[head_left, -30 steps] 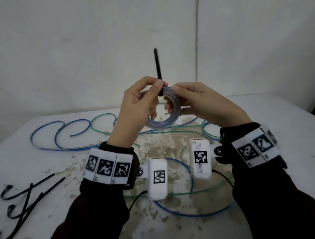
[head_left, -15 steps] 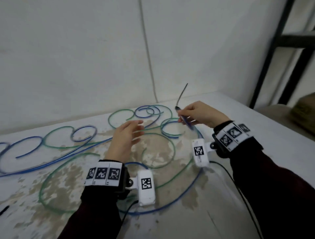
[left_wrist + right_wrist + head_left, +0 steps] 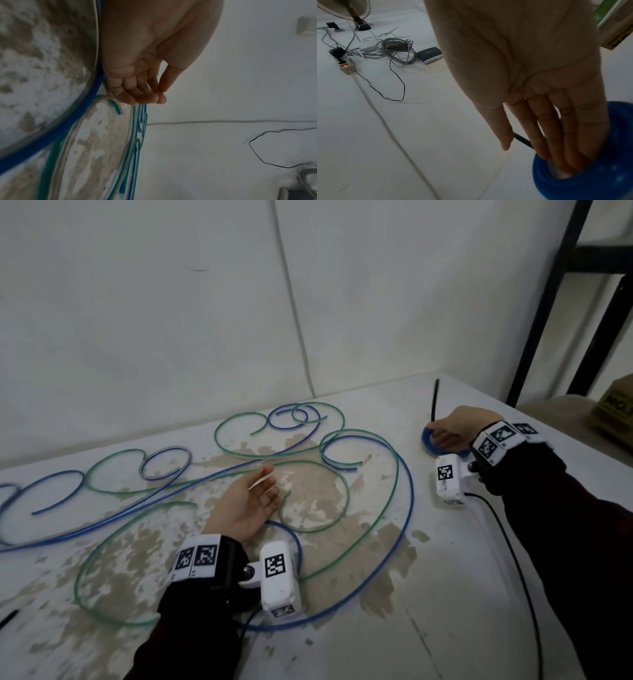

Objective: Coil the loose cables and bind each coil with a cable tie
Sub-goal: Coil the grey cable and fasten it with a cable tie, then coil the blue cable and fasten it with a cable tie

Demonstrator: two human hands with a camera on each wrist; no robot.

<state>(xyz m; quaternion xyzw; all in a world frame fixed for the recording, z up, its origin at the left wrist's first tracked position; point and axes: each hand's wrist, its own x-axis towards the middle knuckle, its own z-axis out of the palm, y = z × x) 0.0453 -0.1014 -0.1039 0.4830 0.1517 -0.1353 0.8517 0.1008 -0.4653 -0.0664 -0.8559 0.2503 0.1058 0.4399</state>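
Head view: blue coil sits on the table at far right, w/ the black cable tie sticking up from it. My right hand is on the coil; right wrist view shows the fingers straight, tips down inside the ring, not curled round it, so a loose, unclenched hand resting on it. I judge the step as setting the bound coil down. To do it well: lay it flat, lift fingers straight up so they don't drag the ring, keep it well apart from the loose runs.

Left hand is relaxed, palm up, holding nothing, over the loose blue cable and green cable mid-table; one green end lies just beside its fingertips. Can't tell if it touches.

In the way: loops overlap and cross, so lifting one may drag others. My wrist-cam lead trails across the near right. More black ties at the near left edge.
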